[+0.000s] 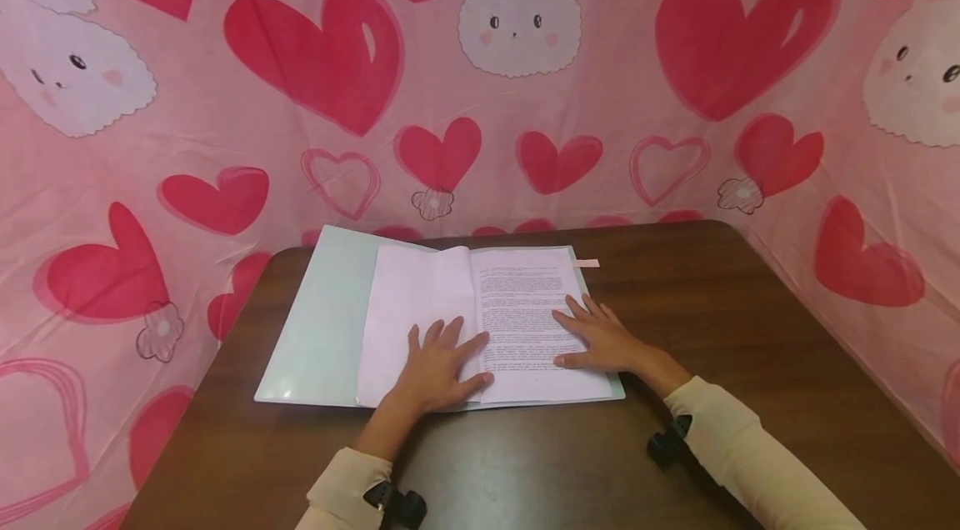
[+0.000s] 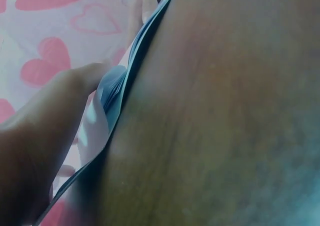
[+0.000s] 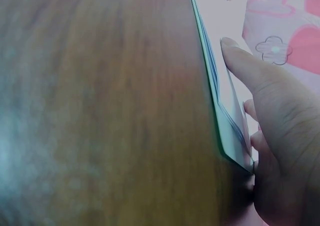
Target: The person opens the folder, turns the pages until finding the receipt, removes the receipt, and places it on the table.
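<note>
An open folder (image 1: 315,322) with a pale green cover lies on the table, holding a stack of papers. Its left page (image 1: 408,288) looks blank, while the right page (image 1: 525,384) carries lines of print. Spread over the left page near the fold is my left hand (image 1: 438,372), fingers apart, its thumb and forefinger reaching the fold. My right hand (image 1: 603,338) rests with spread fingers on the right edge of the printed page. In the right wrist view, the thumb (image 3: 245,66) lies on the paper above the layered sheet edges.
A small pink tab (image 1: 587,263) sticks out from the folder's upper right. The brown wooden table (image 1: 712,305) extends around the folder. Behind and beside it hangs a pink cloth (image 1: 600,97) printed with hearts and rabbits. Each wrist bears a black camera (image 1: 667,442).
</note>
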`<state>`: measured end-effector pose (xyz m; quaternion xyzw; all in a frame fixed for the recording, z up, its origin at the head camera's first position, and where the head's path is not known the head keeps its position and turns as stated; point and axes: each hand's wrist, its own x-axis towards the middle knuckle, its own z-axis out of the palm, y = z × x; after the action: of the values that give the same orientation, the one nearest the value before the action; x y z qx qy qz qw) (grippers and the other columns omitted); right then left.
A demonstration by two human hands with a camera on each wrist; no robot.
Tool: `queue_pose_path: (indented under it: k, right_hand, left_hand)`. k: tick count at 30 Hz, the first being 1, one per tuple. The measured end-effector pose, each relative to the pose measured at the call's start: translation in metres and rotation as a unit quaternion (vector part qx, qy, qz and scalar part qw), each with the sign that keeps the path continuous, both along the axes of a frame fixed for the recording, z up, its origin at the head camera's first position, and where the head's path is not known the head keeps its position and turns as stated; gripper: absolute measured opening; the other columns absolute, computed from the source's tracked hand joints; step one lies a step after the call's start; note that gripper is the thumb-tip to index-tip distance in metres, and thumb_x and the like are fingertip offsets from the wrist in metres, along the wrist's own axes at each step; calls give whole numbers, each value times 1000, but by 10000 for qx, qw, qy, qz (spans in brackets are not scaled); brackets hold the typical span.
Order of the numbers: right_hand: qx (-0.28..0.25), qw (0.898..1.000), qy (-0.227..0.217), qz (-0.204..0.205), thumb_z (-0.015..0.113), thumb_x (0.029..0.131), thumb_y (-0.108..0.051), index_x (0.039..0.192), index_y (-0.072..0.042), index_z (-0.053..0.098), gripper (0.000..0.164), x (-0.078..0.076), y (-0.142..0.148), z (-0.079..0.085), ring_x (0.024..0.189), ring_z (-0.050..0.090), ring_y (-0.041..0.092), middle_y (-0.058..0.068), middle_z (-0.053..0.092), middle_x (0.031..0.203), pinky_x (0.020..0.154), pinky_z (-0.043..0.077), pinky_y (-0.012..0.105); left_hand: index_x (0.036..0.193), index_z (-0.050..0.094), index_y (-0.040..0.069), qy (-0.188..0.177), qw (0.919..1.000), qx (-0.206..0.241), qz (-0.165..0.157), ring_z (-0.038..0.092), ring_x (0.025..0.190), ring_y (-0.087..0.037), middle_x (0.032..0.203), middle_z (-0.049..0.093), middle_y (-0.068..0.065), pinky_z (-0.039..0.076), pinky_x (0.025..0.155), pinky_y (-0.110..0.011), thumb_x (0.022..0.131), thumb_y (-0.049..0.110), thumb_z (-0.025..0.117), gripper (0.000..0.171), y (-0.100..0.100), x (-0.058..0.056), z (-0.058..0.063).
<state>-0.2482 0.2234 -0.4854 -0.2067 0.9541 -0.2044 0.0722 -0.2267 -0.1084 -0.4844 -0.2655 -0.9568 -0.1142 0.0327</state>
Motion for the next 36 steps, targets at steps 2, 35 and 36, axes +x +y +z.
queue_pose_path:
  k: [2, 35, 36]
  right_hand:
    - [-9, 10000, 4, 3, 67, 86, -62, 159, -17, 36, 91, 0, 0, 0, 157, 5, 51, 19, 17, 171, 123, 3, 72]
    - [-100, 9994, 320, -24, 64, 92, -55, 156, -14, 41, 79, -6, 3, -2, 156, 16, 49, 19, 26, 168, 123, 12, 70]
    - [-66, 9992, 394, -14, 63, 93, -54, 156, -13, 42, 78, -8, 3, -2, 156, 18, 50, 20, 27, 167, 123, 14, 71]
  left_hand:
    - [152, 45, 39, -28, 10000, 25, -66, 35, 150, -44, 165, 38, -8, 15, 117, -78, 88, 75, 46, 73, -1, 0, -1]
    - [148, 49, 43, -28, 9998, -41, -173, 33, 151, -41, 166, 37, -2, 17, 116, -78, 85, 77, 49, 72, -5, 0, -9]
    - [148, 50, 43, -46, 9998, -44, -179, 33, 151, -41, 166, 37, -2, 17, 116, -78, 84, 77, 49, 72, -5, 0, -9]
